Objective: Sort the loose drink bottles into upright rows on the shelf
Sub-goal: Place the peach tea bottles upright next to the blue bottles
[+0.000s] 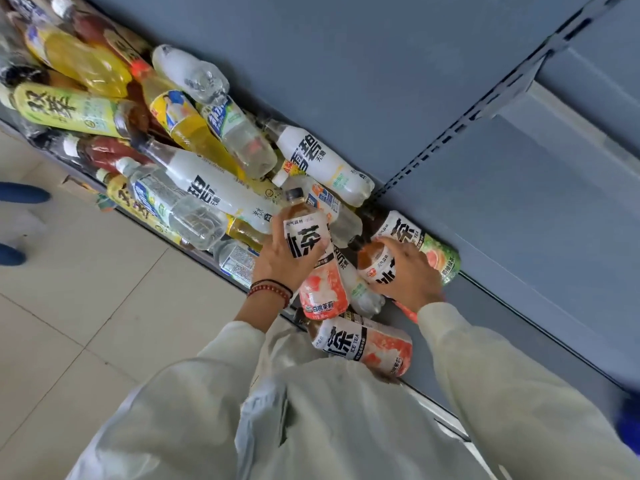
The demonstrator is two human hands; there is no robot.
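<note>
Bottles here look full, so probably fairly heavy, with smooth plastic that may slip at the label; the waist seems the safest hold. The left grip (280,258) wraps a peach tea bottle (306,237) round its label, just above the loose pile (207,161). The right grip (405,271) clasps a second tea bottle (375,261) below its cap, low on the shelf (491,317).
</note>
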